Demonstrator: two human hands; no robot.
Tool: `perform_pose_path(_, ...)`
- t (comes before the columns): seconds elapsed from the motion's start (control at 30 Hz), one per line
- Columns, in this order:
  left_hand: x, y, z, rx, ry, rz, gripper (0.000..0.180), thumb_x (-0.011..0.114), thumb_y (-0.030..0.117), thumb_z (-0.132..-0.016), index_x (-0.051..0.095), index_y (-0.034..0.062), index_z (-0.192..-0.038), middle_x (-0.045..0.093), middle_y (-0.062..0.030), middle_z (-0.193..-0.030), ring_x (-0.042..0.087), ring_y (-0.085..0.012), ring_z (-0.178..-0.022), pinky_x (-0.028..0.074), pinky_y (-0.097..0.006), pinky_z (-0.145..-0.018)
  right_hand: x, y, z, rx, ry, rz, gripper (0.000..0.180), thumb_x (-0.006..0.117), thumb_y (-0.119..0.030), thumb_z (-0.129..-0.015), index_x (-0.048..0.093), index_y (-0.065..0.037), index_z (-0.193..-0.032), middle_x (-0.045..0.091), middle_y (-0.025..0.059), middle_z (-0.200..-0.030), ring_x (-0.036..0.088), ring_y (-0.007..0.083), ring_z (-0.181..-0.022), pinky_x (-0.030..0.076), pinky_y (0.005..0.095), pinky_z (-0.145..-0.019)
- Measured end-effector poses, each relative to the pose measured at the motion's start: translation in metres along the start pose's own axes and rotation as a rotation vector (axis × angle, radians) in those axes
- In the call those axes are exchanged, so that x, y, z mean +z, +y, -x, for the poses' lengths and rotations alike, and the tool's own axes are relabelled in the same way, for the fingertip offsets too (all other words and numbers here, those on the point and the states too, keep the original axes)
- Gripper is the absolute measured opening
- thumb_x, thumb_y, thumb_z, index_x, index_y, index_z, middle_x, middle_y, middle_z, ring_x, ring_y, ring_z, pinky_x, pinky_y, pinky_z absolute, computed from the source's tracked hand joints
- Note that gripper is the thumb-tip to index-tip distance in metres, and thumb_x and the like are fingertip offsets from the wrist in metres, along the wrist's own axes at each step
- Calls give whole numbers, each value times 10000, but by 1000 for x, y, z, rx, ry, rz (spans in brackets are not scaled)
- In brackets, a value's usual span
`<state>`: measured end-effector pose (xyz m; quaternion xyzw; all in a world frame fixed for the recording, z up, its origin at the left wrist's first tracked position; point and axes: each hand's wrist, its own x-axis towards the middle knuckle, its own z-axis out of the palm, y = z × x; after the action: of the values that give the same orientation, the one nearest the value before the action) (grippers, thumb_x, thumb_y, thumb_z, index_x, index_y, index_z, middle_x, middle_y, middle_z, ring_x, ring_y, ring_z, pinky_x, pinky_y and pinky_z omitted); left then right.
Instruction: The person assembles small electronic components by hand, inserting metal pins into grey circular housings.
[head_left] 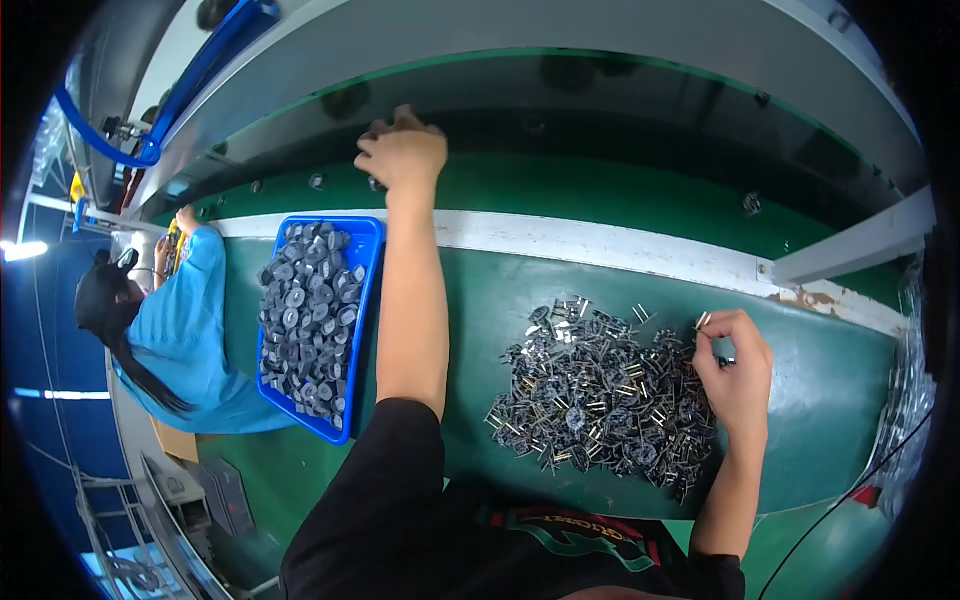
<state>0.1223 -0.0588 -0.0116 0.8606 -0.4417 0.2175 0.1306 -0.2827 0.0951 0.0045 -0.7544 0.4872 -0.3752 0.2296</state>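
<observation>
My left hand (405,155) reaches out over the green conveyor belt (620,185), its fingers slightly blurred and apart, with nothing visible in them. A small part (376,184) lies on the belt beside its wrist. At the right edge of a heap of black plug inserts with metal pins (600,400), my right hand (738,370) is closed in a pinch. Bright metal pins (703,321) stick up from its fingertips; the body of that plug insert is mostly hidden by the fingers.
A blue tray (376,240) full of round grey parts (310,320) stands left of my left arm. A white rail (560,236) divides the green table from the belt. More small parts (751,203) sit along the belt. A co-worker in blue (185,320) works at the far left.
</observation>
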Motion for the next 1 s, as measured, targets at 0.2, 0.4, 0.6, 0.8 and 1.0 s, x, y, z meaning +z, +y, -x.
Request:
perform_pose_path(0.2, 14, -69, -8, -89, -383, 51, 269, 647, 150, -861, 690, 68, -1114, 684, -223, -1139, 668, -408, -1026, 540, -475, -884, 11, -12, -5, 72, 14, -53, 357, 672, 134, -711, 612, 5, -1039, 638, 116, -892, 628, 267, -817, 513, 324, -717)
perform_pose_path(0.4, -15, -24, 46, 35, -402, 810, 347, 753, 71, -799, 704, 17, -1138, 712, -182, -954, 715, -273, -841, 556, -340, -778, 2, -7, -4, 16, -31, 43, 491, 622, 151, -658, 644, -1, -1124, 550, 111, -852, 557, 276, -816, 482, 365, -730)
perform_pose_path(0.6, -84, 41, 114, -50, -840, 1648, 276, 692, 12, -897, 636, -44, -1161, 663, -110, -1074, 683, -197, -917, 529, -285, -829, -2, 0, -1, -29, -63, -100, 329, 710, 128, -674, 664, -2, -973, 570, 102, -861, 586, 261, -809, 497, 336, -680)
perform_pose_path(0.8, -121, 71, 168, -189, -1631, 2228, 374, 574, 60, -986, 520, -37, -1343, 603, -210, -1268, 637, -310, -1133, 550, -353, -952, -11, -13, -5, 100, -28, -337, 177, 813, 43, -739, 706, 16, -877, 668, 78, -825, 637, 168, -702, 519, 282, -632)
perform_pose_path(1.0, -121, 84, 196, -246, -1852, 2211, 351, 559, 32, -991, 530, -18, -1338, 591, -172, -1316, 622, -292, -1171, 524, -390, -1012, -18, -11, -5, -115, 258, -247, 178, 781, 65, -764, 723, 19, -926, 676, 95, -825, 630, 153, -685, 500, 259, -578)
